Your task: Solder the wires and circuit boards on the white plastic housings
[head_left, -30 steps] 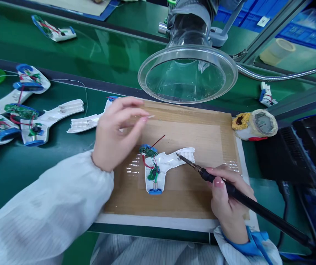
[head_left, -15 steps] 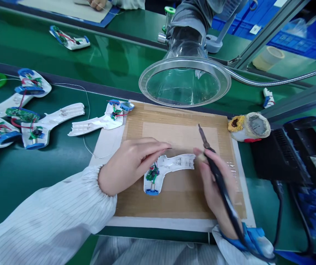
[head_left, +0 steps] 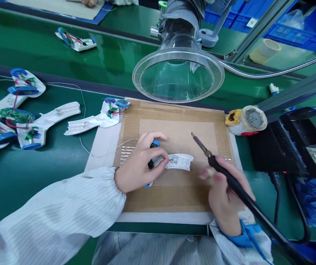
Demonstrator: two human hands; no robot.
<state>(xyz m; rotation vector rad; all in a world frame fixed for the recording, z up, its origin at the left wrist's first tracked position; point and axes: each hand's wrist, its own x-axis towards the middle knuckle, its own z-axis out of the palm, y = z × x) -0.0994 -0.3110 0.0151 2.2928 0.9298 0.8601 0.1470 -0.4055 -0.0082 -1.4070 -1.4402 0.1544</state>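
**White plastic housing being gripped by left hand beside soldering iron**

The housing is being held over the middle of a cardboard mat, its bare white arm pointing right. Its wired end is being enclosed by the curled, nearly closed fingers of the left hand, with blue end caps being left visible on either side. The black handle of the iron is being gripped pen-style by the closed right hand, whose fingers are blurred. The iron's metal tip is being held above the mat, just apart from the housing. A second wired housing is being left at the mat's far left corner, beneath a clear fume extractor hood.
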